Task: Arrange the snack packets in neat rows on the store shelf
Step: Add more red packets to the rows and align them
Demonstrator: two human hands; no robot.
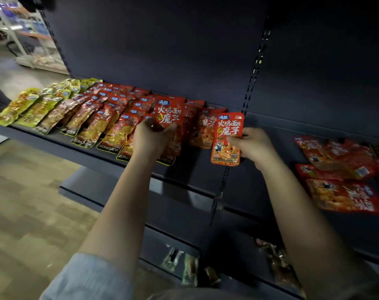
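Rows of snack packets lie overlapped on the dark shelf [54,139]: yellow-green ones [19,107] at the left, red ones [119,100] toward the middle. My left hand [149,135] grips an upright red packet [170,111] at the right end of the rows. My right hand [252,146] pinches another red packet [227,137] upright, just right of the last laid row [203,128] and above the shelf's front edge.
A loose pile of red packets [340,176] lies on the neighbouring shelf section at the right. A slotted upright [253,79] divides the two sections. Lower shelves hold a few scattered packets [188,267]. Wooden floor and a white rack [28,40] are at the left.
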